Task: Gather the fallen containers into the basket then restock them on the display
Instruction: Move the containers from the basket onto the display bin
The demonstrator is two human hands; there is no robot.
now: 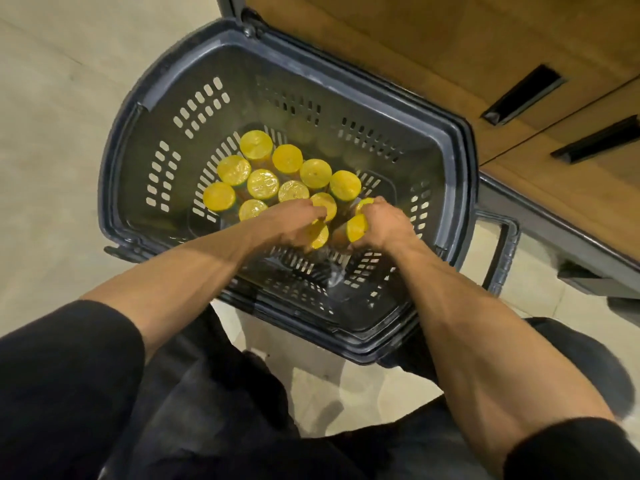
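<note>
Head view: left hand (294, 220) and right hand (384, 223) grip yellow-lidded containers (356, 227) in basket (346, 76), labels hidden.

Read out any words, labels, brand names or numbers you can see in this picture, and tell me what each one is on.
No text can be read anywhere in this view.
Containers: yellow lids are plain; the sides are mostly hidden from above, and what shows is blurred.
Basket: no lettering visible.
Wooden cabinet: none.
</note>
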